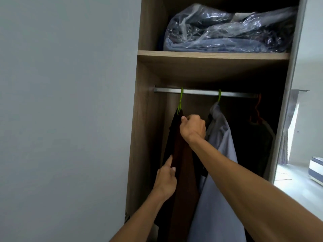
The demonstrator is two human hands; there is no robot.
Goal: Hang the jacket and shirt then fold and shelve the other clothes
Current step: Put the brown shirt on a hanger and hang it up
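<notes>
Pale grey wall [70,119] fills the left side of the view, up against an open wood-grain wardrobe [146,137]. Its upper shelf [209,55] carries a bundle of bluish fabric wrapped in a crinkled clear plastic bag [227,30]. Under the shelf a metal rail [199,91] runs across the dark hanging space. A dark brown-black jacket [181,172] hangs at the left end of the rail on a green hanger [180,100], and just beside it a light blue-grey shirt [222,137] hangs on a second green hanger [219,96]. Further right, in shadow, an orange hanger [256,112] bears a dark garment [253,145]. The right hand [193,127] is up at the jacket's shoulder just below the hook, fingers curled tight and thumb against the cloth. The left hand [166,180] is lower, pinching the jacket's edge between thumb and fingers. Past the wardrobe's right side lies a bright room with a grey curtain [288,128], a pale floor [297,186] and the corner of a blue-and-white mattress [316,170].
</notes>
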